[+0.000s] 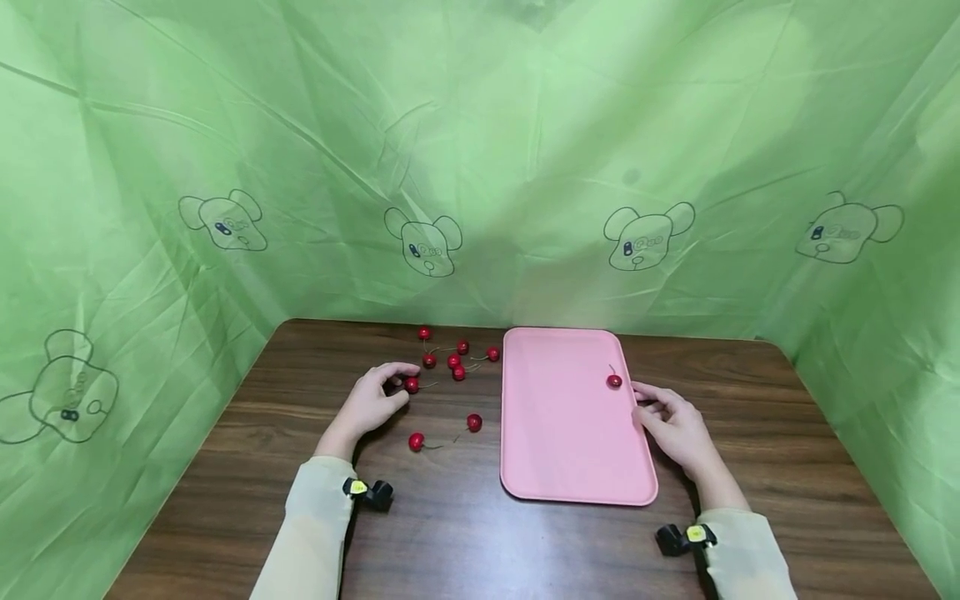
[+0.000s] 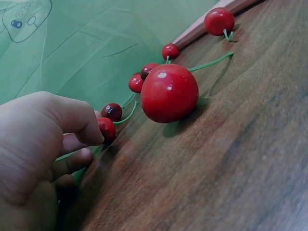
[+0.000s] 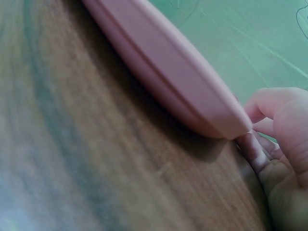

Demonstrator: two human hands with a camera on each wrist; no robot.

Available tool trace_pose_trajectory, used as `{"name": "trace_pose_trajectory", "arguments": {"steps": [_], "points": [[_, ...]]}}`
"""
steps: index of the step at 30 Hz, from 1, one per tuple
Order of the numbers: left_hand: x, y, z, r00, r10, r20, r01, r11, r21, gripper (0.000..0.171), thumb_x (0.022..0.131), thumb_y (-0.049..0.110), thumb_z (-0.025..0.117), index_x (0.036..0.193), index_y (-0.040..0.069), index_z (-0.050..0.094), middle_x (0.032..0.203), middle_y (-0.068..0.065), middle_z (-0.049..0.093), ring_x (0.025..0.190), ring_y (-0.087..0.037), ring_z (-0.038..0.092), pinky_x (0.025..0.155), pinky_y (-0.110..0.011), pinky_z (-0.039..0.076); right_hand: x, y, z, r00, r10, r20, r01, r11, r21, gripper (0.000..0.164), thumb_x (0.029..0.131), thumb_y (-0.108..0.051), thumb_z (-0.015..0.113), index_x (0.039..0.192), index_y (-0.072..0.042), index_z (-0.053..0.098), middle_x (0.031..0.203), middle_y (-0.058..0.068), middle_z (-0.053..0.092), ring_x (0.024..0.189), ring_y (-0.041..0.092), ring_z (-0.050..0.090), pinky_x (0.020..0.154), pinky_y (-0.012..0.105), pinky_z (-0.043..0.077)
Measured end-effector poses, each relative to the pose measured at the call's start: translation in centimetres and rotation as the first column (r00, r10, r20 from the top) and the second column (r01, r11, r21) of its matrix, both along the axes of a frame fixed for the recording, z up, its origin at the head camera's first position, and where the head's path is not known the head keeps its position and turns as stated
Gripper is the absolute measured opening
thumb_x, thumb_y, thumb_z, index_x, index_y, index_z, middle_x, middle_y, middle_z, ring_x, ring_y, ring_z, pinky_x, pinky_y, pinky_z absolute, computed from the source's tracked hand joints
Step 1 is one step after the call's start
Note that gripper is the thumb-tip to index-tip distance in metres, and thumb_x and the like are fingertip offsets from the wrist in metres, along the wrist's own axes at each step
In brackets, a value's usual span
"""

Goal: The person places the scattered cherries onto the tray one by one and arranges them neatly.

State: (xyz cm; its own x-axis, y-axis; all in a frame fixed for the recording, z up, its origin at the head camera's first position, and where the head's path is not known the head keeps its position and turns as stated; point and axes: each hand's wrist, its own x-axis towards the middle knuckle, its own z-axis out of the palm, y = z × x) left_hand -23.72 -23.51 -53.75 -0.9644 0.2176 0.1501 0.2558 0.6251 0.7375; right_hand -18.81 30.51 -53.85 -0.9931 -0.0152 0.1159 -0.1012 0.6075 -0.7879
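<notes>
My left hand (image 1: pixel 372 402) is at a red cherry (image 1: pixel 412 385) with a thin stem, left of the pink tray (image 1: pixel 570 417). In the left wrist view the thumb and fingers pinch that cherry (image 2: pixel 107 130) at the table surface. Several more cherries (image 1: pixel 458 373) lie loosely grouped beyond and right of it, and two, a nearer cherry (image 1: pixel 416 442) and another (image 1: pixel 474 422), sit closer to me. On the tray's right side rests a single cherry (image 1: pixel 614 381). My right hand (image 1: pixel 677 425) grips the tray's right edge, thumb and fingertips at the rim (image 3: pixel 236 126).
A dark wooden table (image 1: pixel 442 533) carries everything. Green fabric (image 1: pixel 525 167) with line-drawn animal heads hangs behind the table and along both sides. Each sleeve cuff bears a small black camera, one on the left wrist (image 1: pixel 378 495) and one on the right (image 1: pixel 672 540).
</notes>
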Motion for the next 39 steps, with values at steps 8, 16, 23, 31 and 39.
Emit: {"name": "trace_pose_trajectory", "arguments": {"steps": [8,16,23,31,39], "points": [[-0.31,0.1,0.13,1.0,-0.002,0.02,0.002,1.0,0.006,0.046,0.094,0.005,0.072,0.138,0.017,0.074,0.131,-0.005,0.072,0.117,-0.029,0.062,0.1,-0.051,0.047,-0.16,0.25,0.07,1.0,-0.012,0.021,0.012,0.999,0.035,0.047,0.104,-0.02,0.072,0.149,-0.007,0.066,0.131,0.018,0.069,0.097,0.019,0.064,0.078,0.022,0.052],[-0.14,-0.18,-0.05,1.0,-0.015,0.024,0.014,1.0,0.021,0.042,0.097,0.004,0.071,0.136,0.019,0.076,0.129,-0.003,0.073,0.115,-0.027,0.062,0.101,-0.051,0.047,-0.13,0.12,-0.53,1.0,-0.008,-0.002,0.008,1.0,0.018,0.045,0.103,-0.015,0.073,0.147,-0.006,0.067,0.128,0.018,0.071,0.093,0.013,0.064,0.077,0.021,0.052],[0.11,-0.24,-0.14,1.0,-0.014,0.028,0.014,1.0,0.01,0.037,0.099,0.005,0.071,0.132,0.022,0.078,0.13,-0.002,0.072,0.116,-0.027,0.062,0.101,-0.051,0.048,-0.01,0.09,-0.7,1.0,-0.002,-0.003,0.002,1.0,0.013,0.045,0.103,-0.015,0.073,0.147,-0.005,0.067,0.129,0.018,0.071,0.093,0.012,0.064,0.078,0.021,0.052],[0.15,-0.21,-0.13,0.999,-0.001,0.035,0.0,1.0,0.018,0.028,0.099,0.009,0.076,0.125,0.018,0.078,0.123,-0.004,0.072,0.113,-0.027,0.061,0.099,-0.049,0.048,-0.08,0.03,-0.53,1.0,-0.004,0.0,0.004,1.0,0.016,0.046,0.103,-0.014,0.073,0.148,-0.005,0.067,0.129,0.018,0.071,0.095,0.014,0.064,0.078,0.021,0.052],[0.01,-0.1,-0.06,0.999,0.001,0.036,-0.002,1.0,0.025,0.024,0.095,0.011,0.082,0.117,0.019,0.076,0.114,-0.001,0.071,0.11,-0.025,0.059,0.099,-0.048,0.046,-0.04,-0.06,-0.2,1.0,0.0,0.013,0.0,1.0,0.021,0.046,0.104,-0.016,0.072,0.148,-0.005,0.066,0.131,0.018,0.07,0.096,0.018,0.064,0.079,0.022,0.052]]}}
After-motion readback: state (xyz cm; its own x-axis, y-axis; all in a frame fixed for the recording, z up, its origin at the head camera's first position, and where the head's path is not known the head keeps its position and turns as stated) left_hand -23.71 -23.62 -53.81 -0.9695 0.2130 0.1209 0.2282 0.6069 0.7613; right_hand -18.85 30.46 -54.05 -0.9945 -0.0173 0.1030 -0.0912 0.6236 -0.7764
